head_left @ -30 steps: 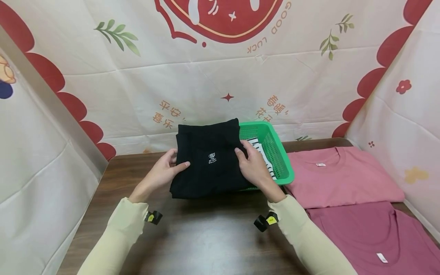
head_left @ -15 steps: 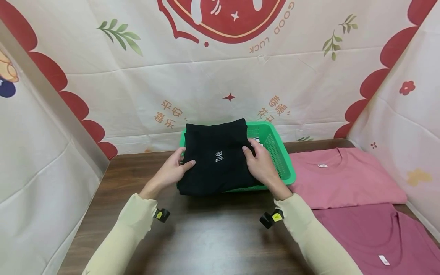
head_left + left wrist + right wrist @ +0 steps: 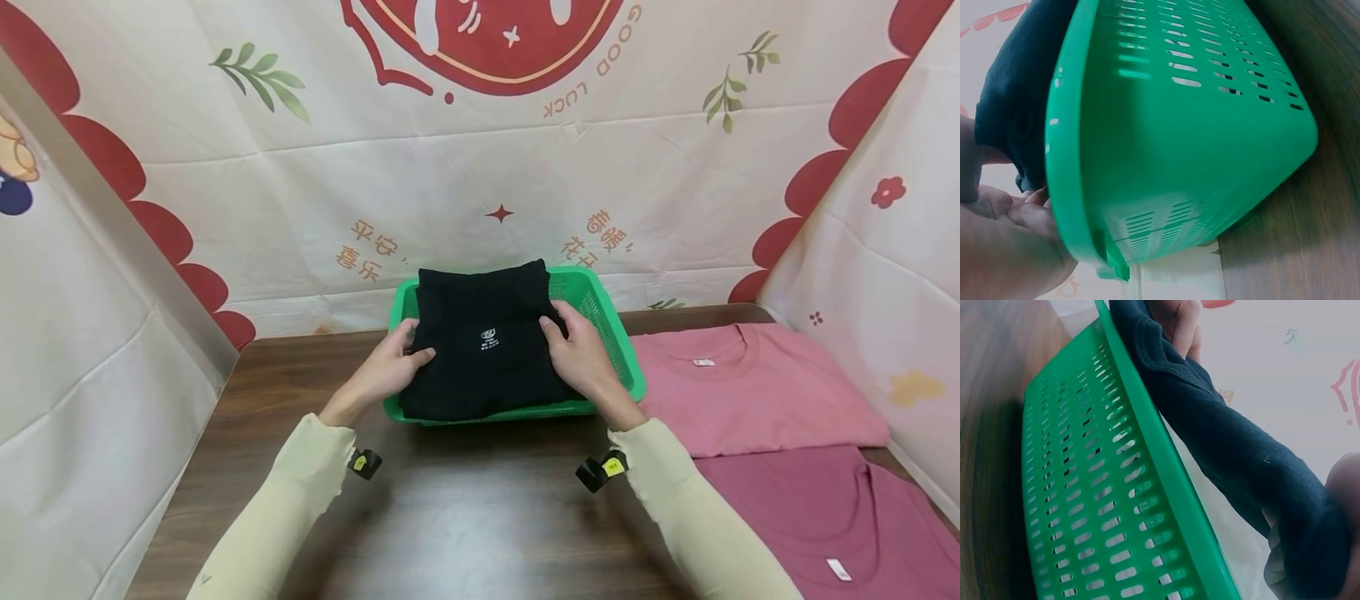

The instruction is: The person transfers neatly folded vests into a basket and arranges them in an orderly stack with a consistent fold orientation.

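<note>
On the brown table (image 3: 450,517), the green basket (image 3: 632,367) sits toward the back, and over its mouth you now have the folded black garment (image 3: 480,375), which a second ago lay partly off the basket's left side; that shift now hides the striped cloth that showed inside, and I'd judge the carrying across nearly done but the release not. Your left hand (image 3: 386,365) and right hand (image 3: 583,354) each pinch a side edge, thumbs on top, with the small white print (image 3: 489,338) facing up between them; whether the garment's near edge touches the front rim, I can't tell.
</note>
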The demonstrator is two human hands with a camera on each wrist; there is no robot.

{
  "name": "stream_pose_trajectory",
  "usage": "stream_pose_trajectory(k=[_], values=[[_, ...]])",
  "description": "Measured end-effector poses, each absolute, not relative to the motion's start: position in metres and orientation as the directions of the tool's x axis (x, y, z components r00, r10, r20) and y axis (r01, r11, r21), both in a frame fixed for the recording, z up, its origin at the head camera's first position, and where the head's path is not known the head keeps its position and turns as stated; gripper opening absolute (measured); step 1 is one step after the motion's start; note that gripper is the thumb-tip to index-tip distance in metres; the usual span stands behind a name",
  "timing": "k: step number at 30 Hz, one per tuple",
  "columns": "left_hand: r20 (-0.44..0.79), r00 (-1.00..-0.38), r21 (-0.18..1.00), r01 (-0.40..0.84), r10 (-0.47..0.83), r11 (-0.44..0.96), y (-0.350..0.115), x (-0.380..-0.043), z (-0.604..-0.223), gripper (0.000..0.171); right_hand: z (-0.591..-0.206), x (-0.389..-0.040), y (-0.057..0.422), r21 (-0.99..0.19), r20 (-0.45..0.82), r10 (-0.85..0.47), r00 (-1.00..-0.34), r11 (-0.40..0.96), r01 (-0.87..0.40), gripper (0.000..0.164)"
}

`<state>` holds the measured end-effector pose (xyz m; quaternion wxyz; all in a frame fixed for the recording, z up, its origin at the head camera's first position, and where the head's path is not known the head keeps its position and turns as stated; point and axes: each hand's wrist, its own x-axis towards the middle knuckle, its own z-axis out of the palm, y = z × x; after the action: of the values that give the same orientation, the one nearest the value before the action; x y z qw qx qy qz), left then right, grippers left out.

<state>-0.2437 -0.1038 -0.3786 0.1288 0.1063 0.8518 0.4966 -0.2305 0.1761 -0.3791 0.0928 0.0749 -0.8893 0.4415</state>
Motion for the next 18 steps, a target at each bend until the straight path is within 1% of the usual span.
stream_pose_trajectory(k=[10, 18], values=[[-0.116, -0.945, 0.862, 0.057, 0.305, 0.504, -0.0993, -0.2483, -0.3801, 0.042, -0.3796, -0.2348, 0.1795, -0.763, 0.232, -0.042, -0.972, 0.612, -0.208, 0.048], [-0.117, -0.945, 0.808, 0.087, 0.304, 0.582, -0.0979, -0.2535, -0.3817, 0.054, -0.382, -0.2385, 0.1824, -0.749, 0.219, -0.037, -0.975, 0.634, -0.192, 0.048]])
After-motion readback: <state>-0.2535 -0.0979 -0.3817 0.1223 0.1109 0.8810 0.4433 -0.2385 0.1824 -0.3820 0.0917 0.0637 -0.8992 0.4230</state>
